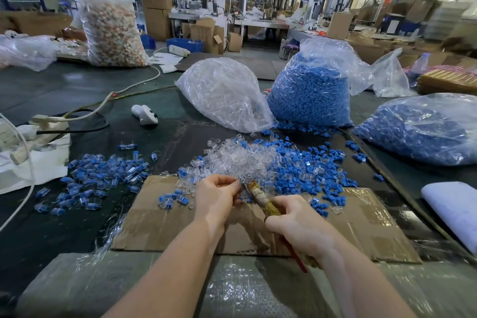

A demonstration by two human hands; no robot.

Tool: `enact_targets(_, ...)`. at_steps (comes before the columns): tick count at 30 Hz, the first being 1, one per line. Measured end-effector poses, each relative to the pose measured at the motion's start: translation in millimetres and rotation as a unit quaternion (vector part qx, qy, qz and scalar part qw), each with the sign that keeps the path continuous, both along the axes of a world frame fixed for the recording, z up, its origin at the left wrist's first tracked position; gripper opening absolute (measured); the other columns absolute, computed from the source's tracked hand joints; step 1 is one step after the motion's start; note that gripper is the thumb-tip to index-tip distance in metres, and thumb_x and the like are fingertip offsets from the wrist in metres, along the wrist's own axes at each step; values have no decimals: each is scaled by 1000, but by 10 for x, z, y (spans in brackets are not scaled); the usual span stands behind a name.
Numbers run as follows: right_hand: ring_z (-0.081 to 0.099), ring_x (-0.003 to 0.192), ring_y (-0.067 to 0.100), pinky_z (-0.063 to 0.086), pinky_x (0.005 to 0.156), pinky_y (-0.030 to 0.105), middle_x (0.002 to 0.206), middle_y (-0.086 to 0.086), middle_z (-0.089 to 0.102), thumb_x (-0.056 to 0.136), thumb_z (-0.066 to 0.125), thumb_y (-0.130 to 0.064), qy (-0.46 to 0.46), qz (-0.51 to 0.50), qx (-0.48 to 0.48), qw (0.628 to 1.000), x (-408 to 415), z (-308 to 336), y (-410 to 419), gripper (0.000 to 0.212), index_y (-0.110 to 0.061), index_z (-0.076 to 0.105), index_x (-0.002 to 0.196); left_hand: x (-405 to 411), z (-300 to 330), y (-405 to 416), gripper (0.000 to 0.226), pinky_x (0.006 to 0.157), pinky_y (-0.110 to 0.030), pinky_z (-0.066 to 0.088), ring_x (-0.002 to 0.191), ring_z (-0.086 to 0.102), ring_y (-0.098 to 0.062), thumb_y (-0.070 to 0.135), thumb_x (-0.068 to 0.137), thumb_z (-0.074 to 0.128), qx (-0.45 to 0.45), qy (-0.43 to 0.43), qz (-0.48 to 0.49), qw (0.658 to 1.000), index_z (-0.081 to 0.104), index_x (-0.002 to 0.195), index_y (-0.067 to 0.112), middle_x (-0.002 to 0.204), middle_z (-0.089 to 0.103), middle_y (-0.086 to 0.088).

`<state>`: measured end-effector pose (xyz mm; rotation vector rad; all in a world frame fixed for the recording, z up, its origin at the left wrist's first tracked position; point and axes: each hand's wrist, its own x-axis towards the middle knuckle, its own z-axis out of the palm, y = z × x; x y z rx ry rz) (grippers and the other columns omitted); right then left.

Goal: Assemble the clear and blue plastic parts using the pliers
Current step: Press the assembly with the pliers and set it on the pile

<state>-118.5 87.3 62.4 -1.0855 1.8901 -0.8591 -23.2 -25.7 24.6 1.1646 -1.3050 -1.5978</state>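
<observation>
The left hand (pixel 216 195) has its fingers curled in, pinching something small at their tips that is too tiny to name, while the right hand (pixel 296 224) grips the handles of the pliers (pixel 260 197), whose nose meets the left fingertips over the cardboard sheet (pixel 154 214). Just beyond the fingertips lies the loose heap of clear parts (pixel 232 157), with the loose blue parts (pixel 309 168) to its right and the joined clear-and-blue pieces (pixel 103 173) well off to the left of the left hand. Farther beyond stand a clear bag of clear parts (pixel 222 93) and two clear bags of blue parts (pixel 309 93) (pixel 426 129); no readable writing shows
</observation>
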Motion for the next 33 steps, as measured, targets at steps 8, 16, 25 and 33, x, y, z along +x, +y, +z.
enact_targets(8, 51, 54, 6, 37, 45, 18, 76, 0, 57, 73, 61, -4, 96, -99, -39, 990, -37, -172, -32, 21, -16, 59, 90, 305, -70, -102, 7, 51, -11, 43, 66, 57, -6, 12, 86, 64, -205, -160, 85, 962, 63, 85, 19, 77, 64, 3)
enact_targets(16, 41, 113, 22, 35, 96, 33, 116, 5, 47, 84, 61, -30, 368, -201, 20, 908, -203, -373, 21, 58, -16, 40, 136, 558, -196, -301, 18, 79, -32, 36, 95, 50, -20, 26, 91, 57, -323, -411, 134, 842, 70, 104, 26, 100, 63, 3)
enact_targets(25, 42, 116, 24, 35, 97, 35, 123, 8, 46, 88, 57, -42, 434, -254, 62, 862, -410, -444, 121, 61, -17, 36, 139, 268, -196, -40, 18, 78, -3, 31, 91, 42, -5, 10, 86, 63, -424, -276, -11, 862, 69, 103, 13, 91, 54, 8)
enact_targets(33, 42, 118, 26, 36, 96, 36, 129, 9, 44, 91, 45, -52, 441, -255, 100, 855, -497, -527, 127, 61, -18, 32, 140, -20, -361, 117, 38, 94, -4, 17, 111, 36, -3, 15, 94, 51, -431, -281, -111, 850, 51, 132, 18, 124, 50, 6)
